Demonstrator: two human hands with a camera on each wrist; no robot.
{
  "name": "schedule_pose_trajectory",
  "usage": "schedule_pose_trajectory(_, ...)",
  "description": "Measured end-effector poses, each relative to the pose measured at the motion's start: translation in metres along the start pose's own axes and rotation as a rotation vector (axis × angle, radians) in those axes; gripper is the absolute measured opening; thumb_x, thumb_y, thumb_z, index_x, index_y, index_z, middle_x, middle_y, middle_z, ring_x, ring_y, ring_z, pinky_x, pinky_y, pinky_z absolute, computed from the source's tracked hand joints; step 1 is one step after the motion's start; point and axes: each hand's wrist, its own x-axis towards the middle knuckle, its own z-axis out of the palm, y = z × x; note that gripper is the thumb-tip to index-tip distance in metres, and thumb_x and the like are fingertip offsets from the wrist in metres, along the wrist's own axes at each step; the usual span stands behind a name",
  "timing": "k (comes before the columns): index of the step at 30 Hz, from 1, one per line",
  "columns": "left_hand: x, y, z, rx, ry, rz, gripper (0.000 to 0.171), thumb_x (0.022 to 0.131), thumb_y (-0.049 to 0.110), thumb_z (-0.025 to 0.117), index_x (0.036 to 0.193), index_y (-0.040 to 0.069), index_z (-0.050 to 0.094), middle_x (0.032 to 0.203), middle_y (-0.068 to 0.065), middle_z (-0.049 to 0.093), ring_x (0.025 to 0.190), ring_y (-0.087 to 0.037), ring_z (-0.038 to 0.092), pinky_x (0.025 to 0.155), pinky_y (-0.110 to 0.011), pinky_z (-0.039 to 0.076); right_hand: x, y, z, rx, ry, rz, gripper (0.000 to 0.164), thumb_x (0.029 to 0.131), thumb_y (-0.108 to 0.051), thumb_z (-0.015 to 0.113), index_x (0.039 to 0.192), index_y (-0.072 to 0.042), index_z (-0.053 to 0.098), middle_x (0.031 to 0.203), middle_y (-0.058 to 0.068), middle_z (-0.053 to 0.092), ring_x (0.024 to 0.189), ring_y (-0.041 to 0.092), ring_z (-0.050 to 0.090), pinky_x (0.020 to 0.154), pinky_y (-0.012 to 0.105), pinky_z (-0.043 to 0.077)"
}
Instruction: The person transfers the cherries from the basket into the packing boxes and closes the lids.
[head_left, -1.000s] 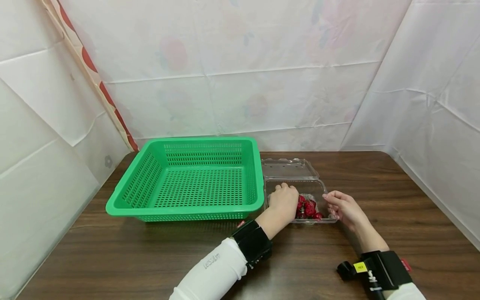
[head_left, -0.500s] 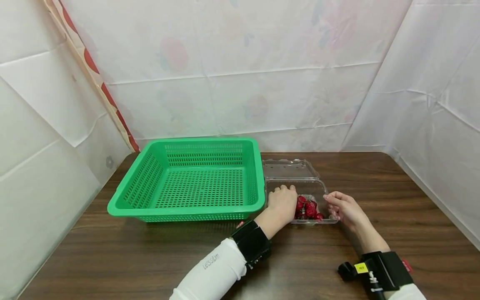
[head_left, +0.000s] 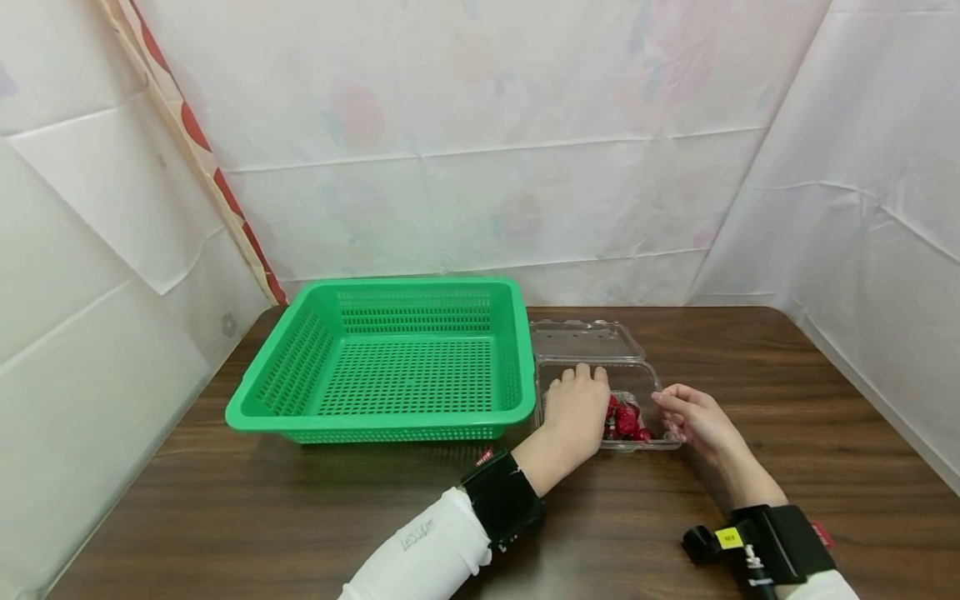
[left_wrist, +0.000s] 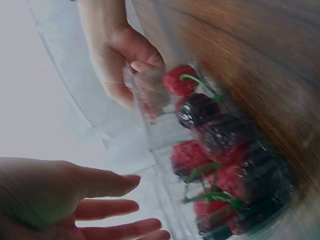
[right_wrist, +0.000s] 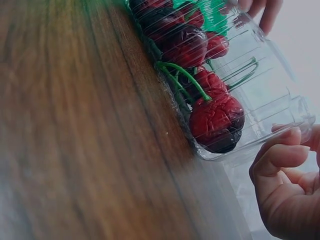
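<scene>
A clear plastic clamshell box [head_left: 551, 385] stands on the table with its lid [head_left: 585, 340] laid back behind it. Red and dark cherries [head_left: 626, 419] with green stems fill part of it; in the right wrist view a wrinkled red cherry [right_wrist: 217, 122] lies at the near end. Over the left part of the box is my left hand [head_left: 576, 410], and in the left wrist view its fingers [left_wrist: 112, 232] reach out with nothing between them and the thumb. My right hand [head_left: 696, 419] pinches the right rim of the box between thumb and fingers.
A large green plastic basket [head_left: 300, 423] stands left of the box, its rim right beside it. White sheets [head_left: 465, 150] hang behind and on both sides of the brown wooden table [head_left: 315, 517].
My left hand stays over the box while its fingers have straightened out. The right hand keeps its pinch on the rim. The whole head view has shifted slightly.
</scene>
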Motion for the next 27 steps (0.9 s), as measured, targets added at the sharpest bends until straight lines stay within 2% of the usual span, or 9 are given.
schedule_pose_trajectory(5, -0.009, 0.004, -0.007, 0.021, 0.122, 0.063, 0.027, 0.081, 0.022, 0.063, 0.105, 0.010, 0.057, 0.092, -0.004, 0.054, 0.081, -0.015, 0.052, 0.065, -0.025, 0.046, 0.000, -0.001, -0.002, -0.003, -0.007, -0.011, 0.016, 0.091, -0.016, 0.050, 0.077, -0.009, 0.046, 0.058, -0.005, 0.041, 0.047, 0.005, 0.040, 0.041, 0.018, 0.034)
schedule_pose_trajectory(9, -0.019, 0.006, -0.010, 0.002, 0.165, 0.105, 0.019, 0.082, 0.023, 0.063, 0.095, 0.011, 0.059, 0.085, -0.003, 0.054, 0.075, -0.013, 0.052, 0.057, -0.022, 0.047, -0.001, -0.002, -0.003, -0.030, -0.013, -0.012, 0.017, 0.091, -0.016, 0.050, 0.077, -0.009, 0.045, 0.057, -0.004, 0.041, 0.046, 0.005, 0.039, 0.040, 0.018, 0.034)
schedule_pose_trajectory(12, -0.028, 0.006, -0.012, -0.023, 0.163, 0.111, 0.017, 0.082, 0.023, 0.062, 0.094, 0.011, 0.059, 0.084, -0.002, 0.055, 0.074, -0.012, 0.053, 0.054, -0.021, 0.047, -0.003, -0.003, -0.004, -0.058, -0.019, -0.016, 0.017, 0.092, -0.015, 0.049, 0.076, -0.009, 0.045, 0.058, -0.004, 0.041, 0.046, 0.005, 0.039, 0.040, 0.018, 0.034)
schedule_pose_trajectory(19, -0.046, 0.001, -0.012, -0.095, 0.112, 0.093, 0.014, 0.083, 0.025, 0.061, 0.087, 0.012, 0.059, 0.079, 0.000, 0.054, 0.071, -0.012, 0.053, 0.051, -0.022, 0.046, -0.008, -0.006, -0.011, -0.119, -0.026, -0.009, 0.019, 0.092, -0.018, 0.050, 0.078, -0.006, 0.044, 0.058, -0.004, 0.041, 0.047, 0.005, 0.040, 0.040, 0.019, 0.035)
schedule_pose_trajectory(27, -0.058, -0.012, -0.003, -0.209, 0.108, 0.051, 0.016, 0.082, 0.025, 0.064, 0.087, 0.011, 0.059, 0.077, 0.000, 0.053, 0.069, -0.011, 0.054, 0.052, -0.020, 0.045, -0.018, -0.008, -0.017, -0.207, -0.038, -0.004, 0.023, 0.092, -0.022, 0.049, 0.080, -0.003, 0.043, 0.059, -0.002, 0.041, 0.047, 0.007, 0.041, 0.041, 0.021, 0.037)
